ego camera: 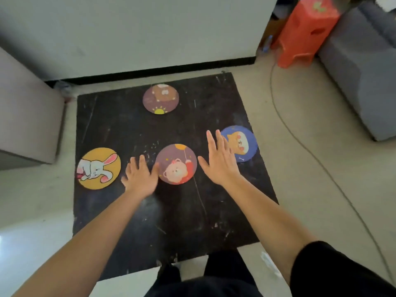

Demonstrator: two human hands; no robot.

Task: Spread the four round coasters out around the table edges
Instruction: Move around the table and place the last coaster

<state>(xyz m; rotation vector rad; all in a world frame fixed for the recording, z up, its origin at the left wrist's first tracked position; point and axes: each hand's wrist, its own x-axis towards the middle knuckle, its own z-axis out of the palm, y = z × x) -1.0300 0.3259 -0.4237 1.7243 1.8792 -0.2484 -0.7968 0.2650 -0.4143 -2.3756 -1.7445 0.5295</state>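
Four round coasters lie on a black square table [132, 129]. A purple bear coaster [160, 99] sits at the far edge. At the left edge rests a yellow rabbit coaster [99, 168]. The blue dog coaster [242, 144] is at the right edge. A purple coaster with a pink bear [176, 163] lies near the middle. My left hand [140, 177] is flat and open just left of that middle coaster, its fingertips by the rim. My right hand [218, 159] hovers open between the middle and blue coasters, covering part of the blue one.
A white wall with a black baseboard [150, 71] runs behind the table. A grey cabinet [27, 116] stands at the left. An orange plastic stool [306, 33] and a grey sofa [360, 67] are at the back right. A thin cable [317, 159] crosses the floor on the right.
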